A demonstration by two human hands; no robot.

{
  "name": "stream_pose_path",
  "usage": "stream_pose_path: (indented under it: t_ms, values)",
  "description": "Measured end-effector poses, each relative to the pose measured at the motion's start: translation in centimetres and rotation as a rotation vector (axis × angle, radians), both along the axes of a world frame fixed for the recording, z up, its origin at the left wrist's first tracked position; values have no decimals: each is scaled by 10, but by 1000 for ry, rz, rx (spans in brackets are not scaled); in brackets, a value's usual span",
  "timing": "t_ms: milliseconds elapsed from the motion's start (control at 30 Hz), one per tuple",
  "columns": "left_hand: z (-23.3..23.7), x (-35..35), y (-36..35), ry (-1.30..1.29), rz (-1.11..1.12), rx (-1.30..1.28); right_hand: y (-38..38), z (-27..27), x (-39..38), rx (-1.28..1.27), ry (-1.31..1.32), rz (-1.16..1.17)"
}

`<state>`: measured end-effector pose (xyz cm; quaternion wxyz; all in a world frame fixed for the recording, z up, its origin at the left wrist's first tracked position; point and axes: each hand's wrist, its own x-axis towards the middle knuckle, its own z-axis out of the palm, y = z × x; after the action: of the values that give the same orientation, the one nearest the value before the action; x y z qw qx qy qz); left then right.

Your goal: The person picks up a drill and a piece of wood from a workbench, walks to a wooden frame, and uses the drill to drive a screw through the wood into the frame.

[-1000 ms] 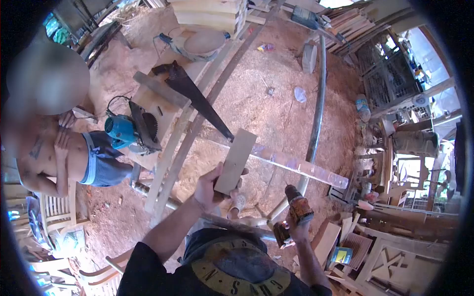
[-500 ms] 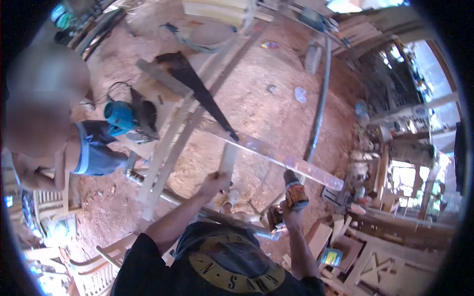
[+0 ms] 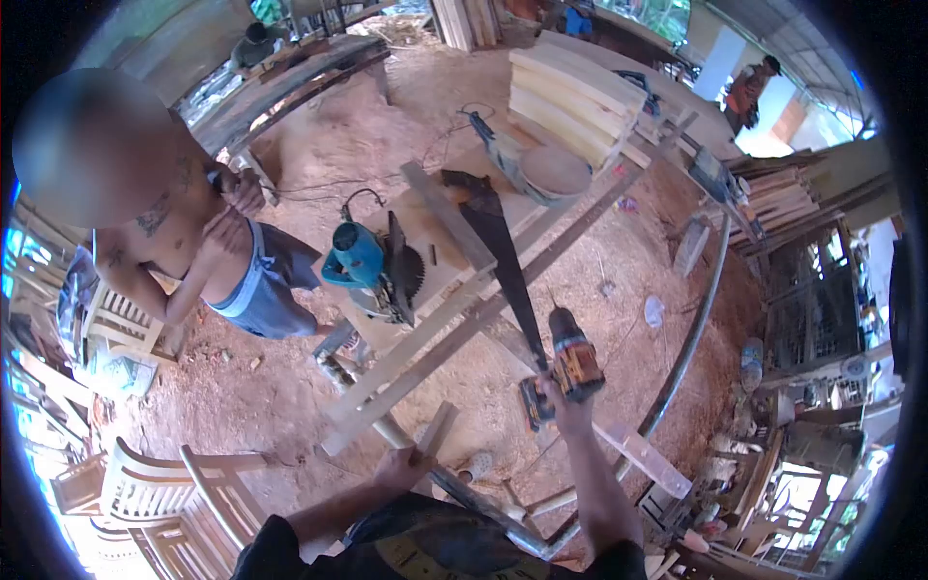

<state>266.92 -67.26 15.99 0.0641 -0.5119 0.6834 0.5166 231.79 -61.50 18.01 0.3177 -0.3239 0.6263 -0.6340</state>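
My right hand [image 3: 568, 404] grips a cordless drill [image 3: 577, 360] by its handle, and the bit points up and away from me. My left hand [image 3: 401, 468] is closed around the lower end of a short wooden piece [image 3: 437, 431]. Beyond the drill, a handsaw [image 3: 505, 263] lies across long wooden strips [image 3: 418, 360], its narrow tip close to my right hand. A pale board [image 3: 643, 458] passes beneath my right forearm. Left of the saw, a teal circular saw [image 3: 358, 256] with an exposed toothed blade rests on a wooden surface.
A co-worker [image 3: 184, 213] stands at the left with both hands near the waist. Stacked planks [image 3: 575, 97] are at the back. Wooden chairs [image 3: 145, 483] stand at the lower left, and a curved metal pipe [image 3: 691, 338] runs along the right. Other people are farther off.
The view has tilted upward and shifted. The drill has moved away from the pale board and now stands beside the handsaw's tip. My left hand still holds the short piece, now nearer my body.
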Motion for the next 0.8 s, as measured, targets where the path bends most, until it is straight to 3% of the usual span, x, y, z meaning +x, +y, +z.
stream_pose_path:
  t_ms: [200, 333, 500, 567, 633, 700, 800]
  values:
    - [7, 64, -19, -16, 20, -30, -175, 8, 20, -135, -4, 101]
    - [7, 100, -28, -47, 16, -43, -266, -52, 28, -165, 32, -30]
    - [11, 127, -49, -70, 37, -1, -312, -40, 44, -107, -7, -52]
    - [17, 140, -50, -91, 24, 32, -326, -67, 46, -249, 332, -188]
    - [27, 140, -59, -70, 62, 38, -329, -71, 36, -198, 759, -209]
    - [27, 143, -67, -55, 80, 34, -333, -82, 36, -141, 492, -184]
    - [13, 153, -69, -46, 79, 25, -350, -130, 24, -195, 393, -235]
